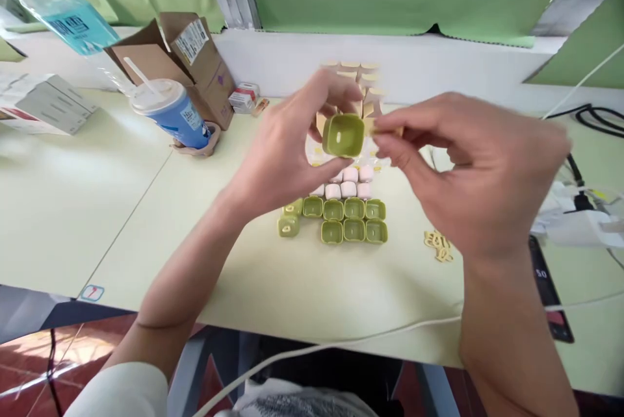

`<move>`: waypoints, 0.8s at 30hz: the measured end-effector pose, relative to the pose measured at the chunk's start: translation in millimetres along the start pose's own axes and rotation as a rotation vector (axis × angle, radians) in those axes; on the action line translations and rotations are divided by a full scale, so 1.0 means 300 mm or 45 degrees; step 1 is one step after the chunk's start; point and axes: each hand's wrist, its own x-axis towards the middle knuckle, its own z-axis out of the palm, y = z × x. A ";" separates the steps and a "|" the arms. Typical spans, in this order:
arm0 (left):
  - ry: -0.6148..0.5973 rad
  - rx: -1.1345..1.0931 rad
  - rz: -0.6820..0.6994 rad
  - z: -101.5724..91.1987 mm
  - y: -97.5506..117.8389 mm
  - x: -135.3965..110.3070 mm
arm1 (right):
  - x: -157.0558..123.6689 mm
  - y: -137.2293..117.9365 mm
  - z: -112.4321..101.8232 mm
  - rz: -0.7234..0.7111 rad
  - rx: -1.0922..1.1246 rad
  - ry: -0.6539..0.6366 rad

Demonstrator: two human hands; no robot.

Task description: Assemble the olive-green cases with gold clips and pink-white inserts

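Observation:
My left hand (297, 138) is closed around a small square green cup (345, 136), its hollow side facing me. Close to the cup's right side, my right hand (458, 157) pinches a small yellow piece (390, 131) between thumb and fingertips; its shape is blurred. Below on the table stand two rows of similar green cups (354, 230), hollow side up, and two green pieces (288, 226) at their left look turned over. Behind them are rows of small white pieces (348, 190), partly hidden by my left hand. A little pile of yellow pieces (439, 246) lies at the right.
A blue drink cup (182, 119) with a straw, an open cardboard box (209, 79) and a small box (244, 98) stand back left. A phone (550, 293) and a white power strip (580, 225) lie right. A white cable (341, 343) crosses the table's front edge.

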 end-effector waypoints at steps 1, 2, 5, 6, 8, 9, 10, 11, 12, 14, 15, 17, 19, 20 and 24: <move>-0.001 -0.002 0.006 0.004 -0.004 0.001 | 0.001 0.013 0.011 -0.075 -0.073 -0.027; -0.006 -0.005 0.007 0.009 -0.006 0.002 | 0.001 0.027 0.024 -0.127 -0.115 -0.045; -0.032 -0.014 0.003 0.018 -0.008 0.002 | -0.005 0.064 0.059 -0.157 -0.106 -0.063; -0.037 -0.011 0.010 0.019 -0.007 0.001 | -0.010 0.072 0.068 -0.142 -0.108 -0.077; -0.056 -0.007 0.025 0.019 -0.005 -0.003 | -0.019 0.080 0.080 -0.149 -0.122 -0.082; -0.060 -0.008 0.030 0.019 -0.003 -0.005 | -0.023 0.082 0.083 -0.153 -0.139 -0.096; -0.063 -0.009 0.028 0.019 -0.002 -0.006 | -0.026 0.084 0.086 -0.162 -0.159 -0.111; -0.067 -0.011 0.024 0.019 -0.001 -0.008 | -0.027 0.086 0.088 -0.177 -0.178 -0.121; -0.071 -0.013 0.017 0.020 0.000 -0.009 | -0.027 0.090 0.091 -0.192 -0.195 -0.127; -0.076 -0.018 0.012 0.024 -0.001 -0.009 | -0.026 0.104 0.096 -0.205 -0.218 -0.132; -0.078 -0.021 0.009 0.027 -0.003 -0.009 | -0.024 0.112 0.099 -0.206 -0.222 -0.132; -0.078 -0.029 0.007 0.036 -0.006 -0.010 | -0.019 0.129 0.101 -0.191 -0.210 -0.148; -0.092 -0.035 0.003 0.047 -0.010 -0.012 | -0.015 0.138 0.101 -0.177 -0.184 -0.163; -0.098 -0.040 0.009 0.053 -0.012 -0.014 | -0.014 0.140 0.100 -0.173 -0.171 -0.167; -0.077 -0.068 0.038 0.066 -0.017 -0.022 | -0.010 0.135 0.099 -0.190 -0.170 -0.173</move>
